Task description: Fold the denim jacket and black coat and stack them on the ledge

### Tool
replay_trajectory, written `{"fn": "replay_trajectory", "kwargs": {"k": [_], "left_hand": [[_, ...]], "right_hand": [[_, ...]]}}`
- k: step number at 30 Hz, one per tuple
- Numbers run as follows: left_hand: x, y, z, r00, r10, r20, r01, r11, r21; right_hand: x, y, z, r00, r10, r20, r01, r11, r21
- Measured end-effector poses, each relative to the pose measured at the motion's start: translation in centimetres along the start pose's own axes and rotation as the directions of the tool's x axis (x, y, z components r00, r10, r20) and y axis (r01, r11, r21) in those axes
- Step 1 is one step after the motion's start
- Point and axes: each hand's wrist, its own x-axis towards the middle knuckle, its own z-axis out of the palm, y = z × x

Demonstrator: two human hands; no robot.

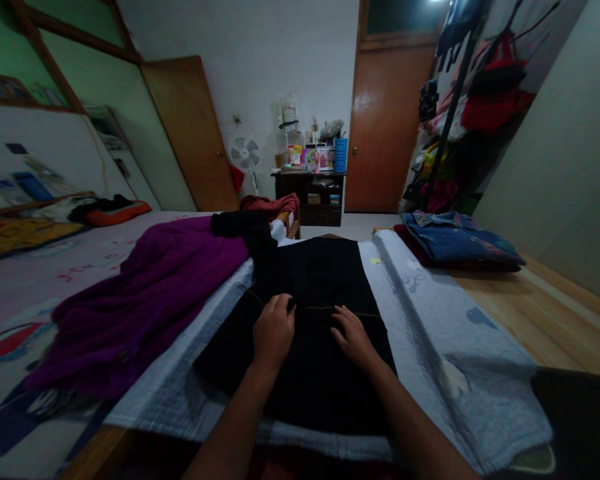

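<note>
Head view: black cloth [325, 380] lies directly beneath and ahead of my fingers, spread on a pale cover [445, 327]. Long axis, as judged, runs away from me, roughly along my forearms. A thin tan line [320, 307] crosses it at my fingertips.

My left hand [274, 327] is curled, a dark bit at the fingertips; I cannot tell whether I pinch cloth. My right hand [351, 333] is loosely spread on the cloth, gripping nothing, and is nearer the right edge.

Edges: near edge falls just short of the cover's rim. Left, a purple garment [155, 287] sits close, crowding that side. Right, bare cover gives more room before the folded denim [455, 237].
</note>
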Motion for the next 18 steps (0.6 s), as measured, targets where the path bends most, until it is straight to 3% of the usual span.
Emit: {"fn": "replay_trajectory", "kwargs": {"k": [3,5,10,13,15,17,18], "left_hand": [[-1.6,1.9,0.6,0.994,0.106,0.034,-0.103,0.993,-0.065],[-2.8,3.0,1.5,0.982,0.173,0.079,-0.163,0.980,-0.113],[-5.7,4.4,3.5,0.902,0.365,0.230,-0.323,0.925,-0.199],[-6.7,4.0,4.1,0.875,0.409,0.261,-0.326,0.894,-0.309],[-6.6,3.3,4.4,0.931,0.316,0.184,-0.225,0.892,-0.391],[-6.1,2.2,4.9,0.995,0.075,0.072,-0.034,0.887,-0.461],[-5.8,1.6,5.1,0.996,-0.076,0.049,0.091,0.861,-0.501]], "right_hand": [[0.1,0.3,-0.8,0.976,0.118,-0.185,-0.069,0.965,0.252],[0.2,0.6,-1.4,0.948,0.243,-0.205,-0.143,0.903,0.406],[0.7,1.7,-1.7,0.916,0.402,0.009,-0.296,0.658,0.692],[0.9,2.1,-1.3,0.922,0.378,0.083,-0.336,0.675,0.656],[1.0,2.0,-1.2,0.938,0.340,0.065,-0.315,0.761,0.566],[1.1,1.5,-1.4,0.953,0.301,0.031,-0.282,0.846,0.452],[1.1,1.2,-1.5,0.959,0.281,0.022,-0.266,0.876,0.403]]}}
